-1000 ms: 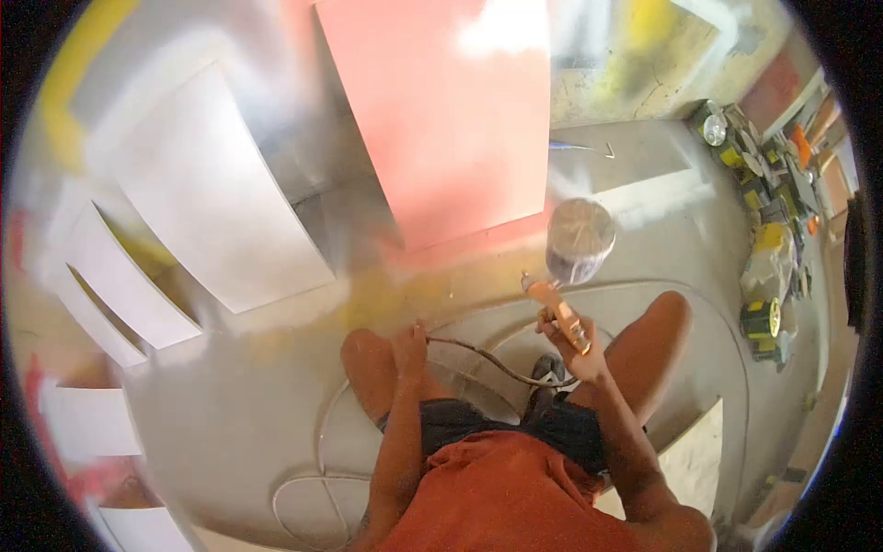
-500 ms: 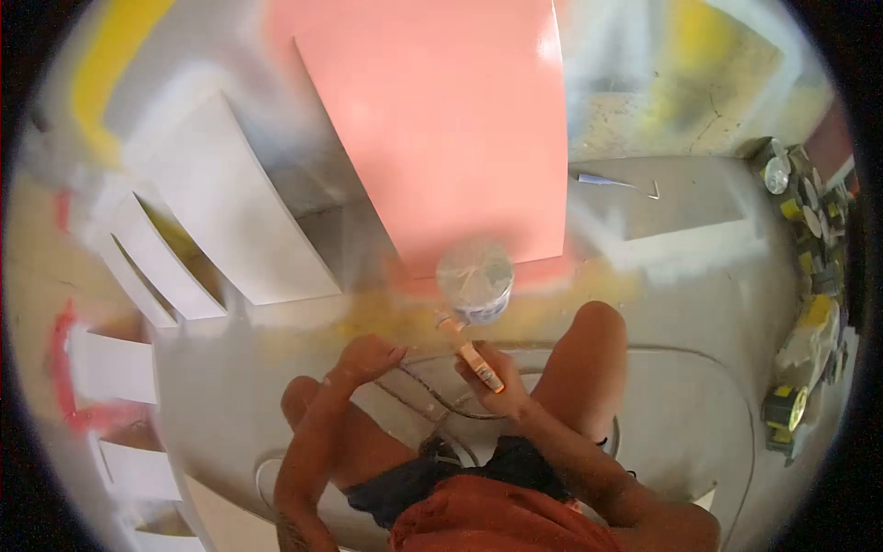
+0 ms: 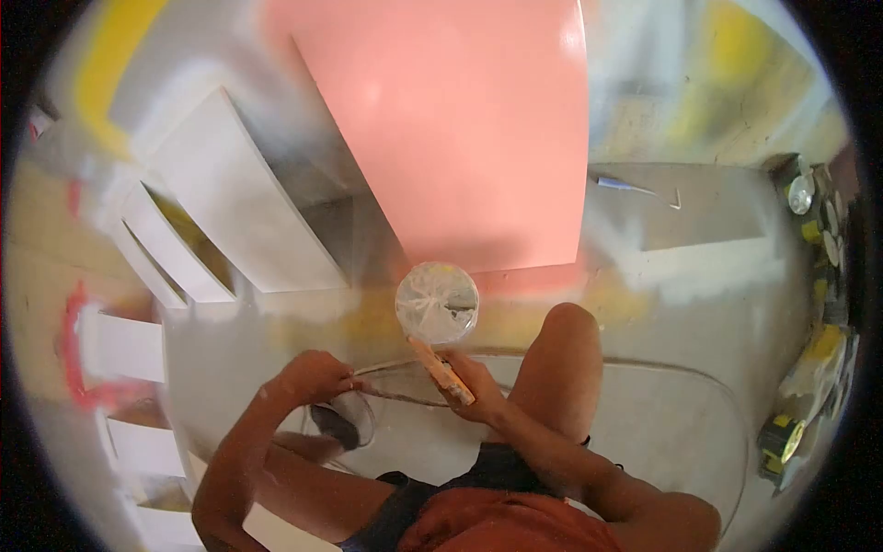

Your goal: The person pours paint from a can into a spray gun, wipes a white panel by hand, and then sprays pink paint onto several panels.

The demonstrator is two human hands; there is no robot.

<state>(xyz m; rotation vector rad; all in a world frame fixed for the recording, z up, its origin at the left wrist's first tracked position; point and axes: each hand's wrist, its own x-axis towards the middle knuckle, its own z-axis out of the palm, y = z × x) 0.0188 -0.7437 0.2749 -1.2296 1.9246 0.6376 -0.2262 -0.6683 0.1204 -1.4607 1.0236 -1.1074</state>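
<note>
My right hand (image 3: 475, 388) is closed around the handle of an orange paint spray gun (image 3: 441, 370). On top of the gun sits a round, see-through paint cup (image 3: 437, 302), just in front of the lower edge of a glossy pink panel (image 3: 469, 138). The cup's contents are hard to make out. To the left, my left hand (image 3: 315, 377) is closed on a thin hose (image 3: 384, 365) that runs across toward the right hand. The hose's joint with the gun is hidden.
White panels (image 3: 244, 193) lean against the paint-marked wall at left, and smaller white pieces (image 3: 131, 348) lie below them. A hooked tool with a blue handle (image 3: 625, 184) lies right of the pink panel. Stacked paint cans (image 3: 782, 437) line the right side. Hose loops over the floor.
My right hand has brought the spray gun left and slightly down, and its cup top now faces me more. The left hand has moved left with the hose. My left leg has shifted.
</note>
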